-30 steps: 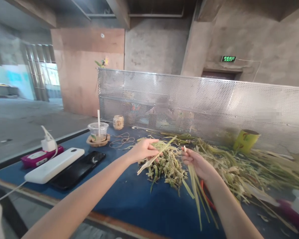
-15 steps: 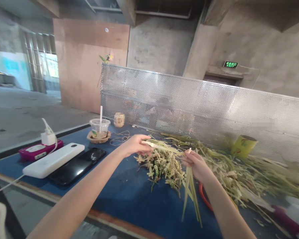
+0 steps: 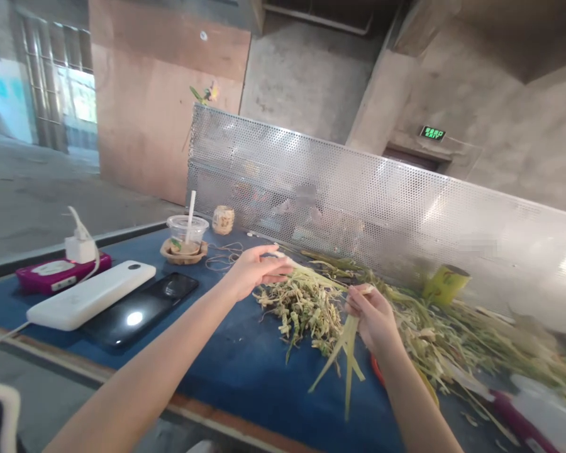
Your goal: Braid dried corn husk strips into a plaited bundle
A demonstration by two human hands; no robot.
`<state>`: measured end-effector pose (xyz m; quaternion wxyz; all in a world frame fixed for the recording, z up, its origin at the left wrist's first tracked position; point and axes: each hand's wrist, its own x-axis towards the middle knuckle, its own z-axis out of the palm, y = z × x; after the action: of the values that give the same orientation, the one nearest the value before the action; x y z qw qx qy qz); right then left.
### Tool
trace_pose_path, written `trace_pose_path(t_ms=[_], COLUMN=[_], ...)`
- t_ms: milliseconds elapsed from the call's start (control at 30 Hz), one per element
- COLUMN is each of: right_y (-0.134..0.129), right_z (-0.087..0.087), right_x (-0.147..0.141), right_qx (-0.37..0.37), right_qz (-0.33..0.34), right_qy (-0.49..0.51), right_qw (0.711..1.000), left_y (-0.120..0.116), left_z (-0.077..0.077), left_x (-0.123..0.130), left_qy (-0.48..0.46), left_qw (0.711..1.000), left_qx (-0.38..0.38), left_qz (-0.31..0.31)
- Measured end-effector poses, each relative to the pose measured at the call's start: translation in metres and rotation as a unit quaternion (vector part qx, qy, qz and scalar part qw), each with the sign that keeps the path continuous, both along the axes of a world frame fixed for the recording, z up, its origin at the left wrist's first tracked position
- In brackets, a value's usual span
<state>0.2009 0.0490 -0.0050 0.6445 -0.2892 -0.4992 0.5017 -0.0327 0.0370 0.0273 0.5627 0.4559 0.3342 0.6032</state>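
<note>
Pale green leaf strips [image 3: 348, 336] hang from my right hand [image 3: 370, 311], whose fingers are closed around them. Part of the same bundle stretches up and left to my left hand [image 3: 259, 269]. The fingers of my left hand are bent around the pale end of the bundle, with the thumb on top. Below and between the hands lies a pile of curled, dry plant pieces [image 3: 306, 314] on the blue tabletop [image 3: 245, 377]. Beside my right forearm, a red ring-shaped edge [image 3: 377, 371] shows partly.
Long stalks [image 3: 490, 340] and a yellow-green can [image 3: 447, 284] lie right. Left are a black phone [image 3: 141, 311], white power bank [image 3: 92, 296], purple power strip [image 3: 59, 274], plastic cup [image 3: 187, 236] and small woven pot [image 3: 223, 220]. A perforated metal screen [image 3: 358, 189] stands behind.
The view has shifted slightly. The hanging strips have swung left and spread apart, and my right hand has turned around them. My left hand still holds the other end.
</note>
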Motion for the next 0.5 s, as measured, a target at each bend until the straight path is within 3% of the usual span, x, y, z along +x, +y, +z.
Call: trace_pose_path(t_ms=[167, 233, 367, 433, 500], right_y=[-0.014, -0.019, -0.024, -0.027, -0.03], right_z=[0.011, 0.029, 0.078, 0.096, 0.104], right_x=[-0.004, 0.001, 0.006, -0.003, -0.019], right_qx=[0.042, 0.029, 0.089, 0.071, 0.049], right_qz=[0.025, 0.053, -0.007, 0.026, 0.071], right_qy=[-0.146, -0.222, -0.291, -0.41, -0.538], right_qw=[0.988, 0.973, 0.952, 0.909, 0.838], left_y=[-0.004, -0.007, -0.014, -0.017, -0.02], left_z=[-0.001, 0.001, 0.0, -0.003, -0.008], left_x=[-0.002, -0.003, -0.001, 0.002, 0.006], left_qy=[-0.067, -0.085, -0.085, -0.062, -0.026], left_qw=[0.996, 0.994, 0.99, 0.983, 0.972], left_qx=[0.047, 0.063, 0.1, 0.148, 0.196], left_qz=[0.036, 0.029, -0.043, -0.094, -0.129])
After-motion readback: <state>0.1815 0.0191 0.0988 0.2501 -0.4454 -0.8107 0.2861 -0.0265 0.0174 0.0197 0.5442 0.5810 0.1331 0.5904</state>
